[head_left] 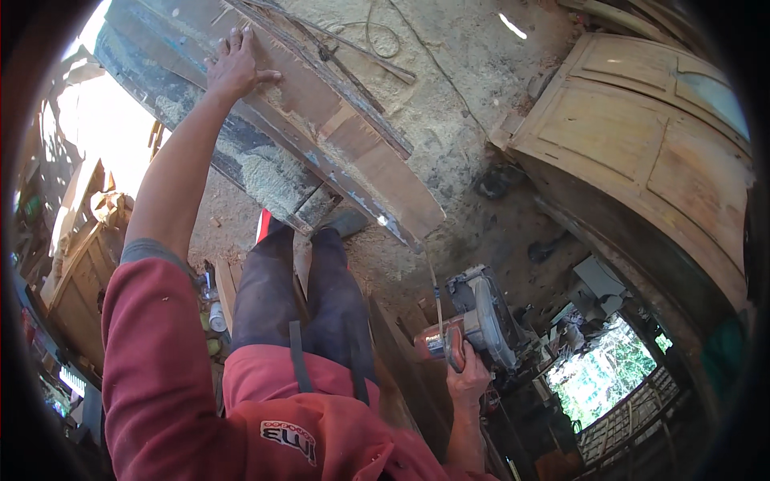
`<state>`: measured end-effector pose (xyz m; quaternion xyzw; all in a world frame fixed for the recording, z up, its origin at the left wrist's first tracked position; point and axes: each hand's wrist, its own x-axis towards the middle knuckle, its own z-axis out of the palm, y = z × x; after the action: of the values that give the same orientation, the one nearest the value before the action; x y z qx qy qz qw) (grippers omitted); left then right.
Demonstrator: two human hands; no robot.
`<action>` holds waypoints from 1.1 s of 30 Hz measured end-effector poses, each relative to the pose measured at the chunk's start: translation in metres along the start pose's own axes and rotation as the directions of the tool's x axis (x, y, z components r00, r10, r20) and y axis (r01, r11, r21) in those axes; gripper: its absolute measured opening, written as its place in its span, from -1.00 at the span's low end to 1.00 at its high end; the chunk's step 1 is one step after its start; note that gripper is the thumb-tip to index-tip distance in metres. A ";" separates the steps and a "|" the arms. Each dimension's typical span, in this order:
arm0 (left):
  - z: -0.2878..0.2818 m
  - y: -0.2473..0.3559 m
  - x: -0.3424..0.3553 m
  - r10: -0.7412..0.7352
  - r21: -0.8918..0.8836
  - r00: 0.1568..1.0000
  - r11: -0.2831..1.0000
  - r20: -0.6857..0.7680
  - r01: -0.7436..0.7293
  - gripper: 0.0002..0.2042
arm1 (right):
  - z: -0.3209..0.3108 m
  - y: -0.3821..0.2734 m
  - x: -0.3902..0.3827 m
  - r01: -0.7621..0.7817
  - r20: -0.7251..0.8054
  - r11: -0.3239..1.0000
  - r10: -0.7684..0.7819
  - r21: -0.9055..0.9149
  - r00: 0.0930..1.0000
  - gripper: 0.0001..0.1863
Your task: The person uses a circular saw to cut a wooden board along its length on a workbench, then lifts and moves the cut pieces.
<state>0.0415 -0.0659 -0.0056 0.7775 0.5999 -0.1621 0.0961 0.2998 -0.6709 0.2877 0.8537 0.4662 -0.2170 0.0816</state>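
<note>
My left hand (233,66) lies with its fingers spread on a long brown wooden board (353,148), near the board's far end. The board rests slantwise on a dark, sawdust-covered bench (261,164). Down at the right, my right hand (468,375) is wrapped round the handle of a circular saw (486,317). The saw has an orange-red body and a grey guard, and is held apart from the board, beside my right leg. A cord (437,293) runs from the saw up toward the board's near end.
A wooden cabinet (593,128) with panelled doors stands at the right. Sawdust and a loose cord (437,80) cover the floor beyond the board. Wood pieces and a white can (217,317) lie by my left leg. A cluttered pile (597,284) stands at the lower right.
</note>
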 end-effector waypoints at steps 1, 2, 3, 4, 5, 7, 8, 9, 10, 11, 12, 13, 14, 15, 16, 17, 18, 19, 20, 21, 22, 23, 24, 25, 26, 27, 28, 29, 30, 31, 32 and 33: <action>0.003 -0.001 -0.002 0.003 -0.006 1.000 1.000 0.003 -0.003 0.22 | 0.002 -0.008 -0.011 -0.033 0.022 0.999 0.033 0.015 0.999 -0.44; 0.005 -0.001 -0.001 0.003 -0.008 1.000 1.000 0.004 -0.003 0.22 | 0.001 -0.017 -0.023 -0.077 0.039 0.997 0.076 0.021 0.996 -0.44; 0.005 -0.003 0.000 0.004 -0.010 1.000 1.000 0.005 -0.004 0.23 | 0.001 -0.021 -0.032 -0.121 0.055 0.992 0.119 0.027 0.991 -0.43; 0.002 -0.004 0.002 -0.001 -0.012 1.000 1.000 -0.004 0.001 0.23 | 0.006 -0.018 -0.035 -0.119 0.086 0.992 0.115 0.045 0.990 -0.40; 0.003 -0.001 0.000 0.001 0.001 1.000 1.000 0.018 -0.001 0.22 | 0.006 -0.016 -0.041 -0.121 0.116 0.992 0.116 0.035 0.986 -0.39; 0.004 0.000 -0.004 -0.006 0.044 0.999 0.999 0.049 0.004 0.20 | 0.008 -0.021 -0.051 -0.110 0.170 0.993 0.103 0.032 0.980 -0.39; 0.002 0.000 -0.001 -0.004 0.026 1.000 1.000 0.029 0.004 0.20 | 0.009 -0.024 -0.053 -0.083 0.095 0.994 0.077 0.066 0.993 -0.38; 0.000 0.002 0.005 -0.003 0.008 1.000 1.000 0.009 0.003 0.20 | 0.014 -0.027 -0.050 -0.068 0.059 0.994 0.063 0.081 0.996 -0.38; 0.005 0.000 0.002 -0.001 -0.003 1.000 1.000 0.008 0.001 0.20 | 0.011 -0.036 -0.047 -0.057 0.044 0.994 0.053 0.096 0.998 -0.38; 0.007 -0.002 0.000 -0.001 -0.007 1.000 1.000 0.008 0.001 0.21 | 0.006 -0.045 -0.046 -0.056 0.025 0.993 0.053 0.102 0.998 -0.38; 0.007 -0.005 -0.002 -0.001 -0.010 1.000 1.000 0.007 0.001 0.21 | 0.003 -0.053 -0.042 -0.005 -0.006 0.993 0.006 0.120 1.000 -0.38; 0.005 -0.004 0.000 -0.004 -0.020 1.000 1.000 -0.003 0.004 0.21 | 0.000 -0.059 -0.032 0.051 -0.048 0.990 -0.045 0.133 0.998 -0.38; 0.005 -0.003 0.000 -0.007 -0.021 1.000 1.000 0.001 0.007 0.22 | 0.000 -0.065 -0.021 0.106 -0.095 0.984 -0.093 0.146 0.991 -0.39; 0.004 -0.003 -0.002 -0.011 -0.022 1.000 1.000 0.006 0.011 0.22 | 0.001 -0.069 -0.009 0.149 -0.129 0.978 -0.130 0.148 0.983 -0.42; 0.002 -0.001 0.000 -0.014 -0.025 1.000 1.000 0.004 0.014 0.23 | 0.005 -0.074 0.006 0.192 -0.169 0.970 -0.166 0.147 0.971 -0.45; 0.001 -0.001 0.000 -0.017 -0.040 1.000 0.999 0.006 0.018 0.24 | 0.008 -0.078 0.025 0.236 -0.209 0.961 -0.204 0.144 0.957 -0.48; 0.000 -0.001 -0.002 -0.022 -0.056 1.000 0.998 0.008 0.022 0.25 | 0.008 -0.084 0.046 0.260 -0.218 0.949 -0.219 0.178 0.951 -0.45; -0.002 0.001 -0.004 -0.025 -0.076 1.000 0.997 0.013 0.026 0.26 | 0.012 -0.086 0.067 0.295 -0.247 0.931 -0.241 0.215 0.939 -0.44; -0.004 0.003 -0.004 -0.028 -0.071 0.999 0.997 0.023 0.029 0.26 | 0.017 -0.087 0.088 0.331 -0.275 0.910 -0.262 0.250 0.925 -0.43; -0.005 0.003 -0.004 -0.035 -0.067 0.999 0.997 0.036 0.038 0.27 | 0.021 -0.087 0.108 0.371 -0.300 0.884 -0.286 0.283 0.910 -0.43; -0.006 0.004 -0.005 -0.041 -0.062 0.998 0.997 0.051 0.044 0.27 | 0.023 -0.087 0.126 0.384 -0.299 0.876 -0.297 0.292 0.907 -0.42; -0.008 0.005 -0.006 -0.039 -0.065 0.998 0.997 0.055 0.042 0.27 | 0.026 -0.088 0.144 0.399 -0.300 0.865 -0.310 0.305 0.902 -0.42; -0.008 0.007 -0.008 -0.036 -0.069 0.998 0.997 0.060 0.040 0.28 | 0.028 -0.087 0.156 0.413 -0.301 0.854 -0.322 0.317 0.897 -0.42; -0.009 0.007 -0.010 -0.036 -0.068 0.997 0.997 0.068 0.041 0.28 | 0.034 -0.084 0.163 0.407 -0.292 0.848 -0.316 0.340 0.903 -0.42; -0.012 0.007 -0.010 -0.040 -0.064 0.997 0.997 0.062 0.044 0.28 | 0.040 -0.080 0.170 0.399 -0.281 0.842 -0.310 0.363 0.908 -0.43; -0.014 0.008 -0.010 -0.042 -0.060 0.998 0.997 0.057 0.046 0.29 | 0.046 -0.077 0.176 0.390 -0.270 0.836 -0.302 0.385 0.914 -0.43; -0.013 0.009 -0.012 -0.044 -0.053 0.997 0.997 0.058 0.047 0.29 | 0.053 -0.073 0.177 0.383 -0.251 0.826 -0.302 0.414 0.920 -0.43; -0.011 0.008 -0.012 -0.048 -0.049 0.997 0.997 0.053 0.051 0.29 | 0.059 -0.068 0.179 0.369 -0.235 0.819 -0.291 0.440 0.927 -0.42; -0.010 0.007 -0.010 -0.051 -0.046 0.998 0.998 0.048 0.053 0.29 | 0.064 -0.062 0.182 0.352 -0.220 0.812 -0.280 0.465 0.935 -0.42; -0.010 0.005 -0.009 -0.055 -0.037 0.998 0.998 0.041 0.056 0.29 | 0.068 -0.057 0.185 0.337 -0.205 0.801 -0.269 0.494 0.941 -0.42; -0.009 0.005 -0.009 -0.051 -0.040 0.998 0.998 0.029 0.053 0.29 | 0.070 -0.051 0.187 0.343 -0.198 0.787 -0.281 0.512 0.939 -0.42; -0.009 0.005 -0.009 -0.047 -0.041 0.999 0.998 0.016 0.047 0.28 | 0.073 -0.045 0.189 0.348 -0.191 0.773 -0.291 0.531 0.938 -0.42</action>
<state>0.0452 -0.0721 0.0055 0.7598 0.6206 -0.1578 0.1130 0.3295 -0.5273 0.1415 0.7580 0.5241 -0.3118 -0.2314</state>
